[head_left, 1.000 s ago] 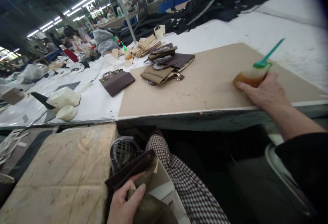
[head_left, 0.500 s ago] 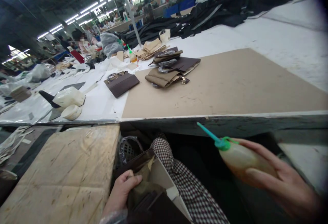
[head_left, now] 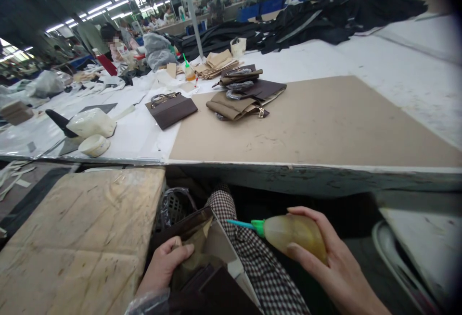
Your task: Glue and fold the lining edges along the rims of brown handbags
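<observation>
My right hand (head_left: 325, 247) is wrapped round a squeeze bottle (head_left: 294, 233) of amber liquid with a green collar. Its thin blue nozzle (head_left: 240, 223) points left, over the checked cloth (head_left: 260, 257) on my lap. My left hand (head_left: 164, 262) pinches the olive lining of a dark brown bag (head_left: 224, 291), which lies tilted on my lap. The bag stands open, and its pale inner side (head_left: 219, 238) faces up. My fingers and the fabric hide part of its inside.
A beige board (head_left: 317, 122) covers part of the white table (head_left: 390, 60). Brown bag pieces (head_left: 238, 103) are piled on it, beside another dark brown bag (head_left: 173, 110). A white tub (head_left: 94, 145) stands near the front edge. A stained, papered block (head_left: 83, 228) is at my left.
My right hand has brought the bottle left and turned its nozzle towards the bag. My left hand keeps its hold on the lining. The view has shifted slightly.
</observation>
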